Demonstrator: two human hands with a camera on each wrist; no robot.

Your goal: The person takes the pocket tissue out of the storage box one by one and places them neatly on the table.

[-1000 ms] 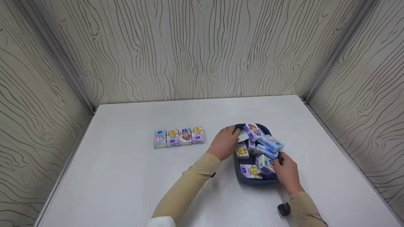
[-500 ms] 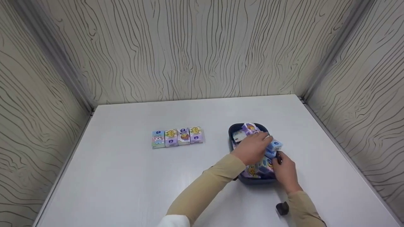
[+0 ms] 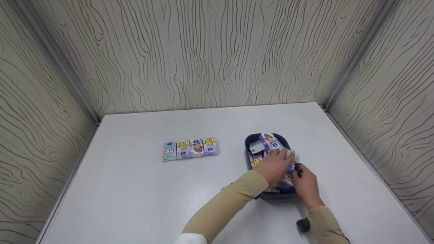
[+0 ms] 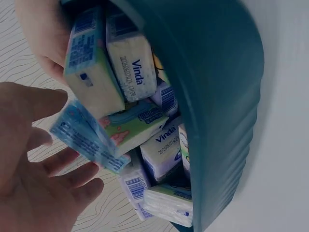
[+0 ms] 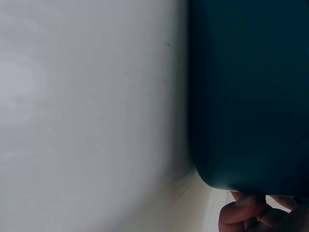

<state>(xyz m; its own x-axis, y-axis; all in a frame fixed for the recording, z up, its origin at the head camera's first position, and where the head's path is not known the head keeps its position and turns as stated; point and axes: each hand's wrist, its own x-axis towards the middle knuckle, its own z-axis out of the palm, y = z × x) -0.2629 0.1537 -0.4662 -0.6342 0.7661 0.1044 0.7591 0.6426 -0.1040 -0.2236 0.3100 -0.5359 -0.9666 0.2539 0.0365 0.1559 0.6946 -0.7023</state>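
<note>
Over the last second your left hand (image 3: 274,166) had crossed from the far-left rim of the dark teal basket (image 4: 219,87) to the packs heaped at its right side. That probably meant you had settled on the light-blue tissue pack (image 4: 87,137): your thumb and spread fingers lay loosely about it, without a firm pinch showing. It sat tilted at the top of the heap. Your right hand (image 3: 306,184) had stayed at the right side, fingers curled on the basket's edge, which likely steadied it.

The basket stood on the white table (image 3: 129,189), crowded with Vinda tissue packs at mixed angles. A purple-and-white pack (image 3: 270,141) leaned at its far end, next to a pale green-and-white pack (image 3: 256,147). To the left, well apart from the basket, a row of four tissue packs (image 3: 194,148) lay side by side, unchanged.
</note>
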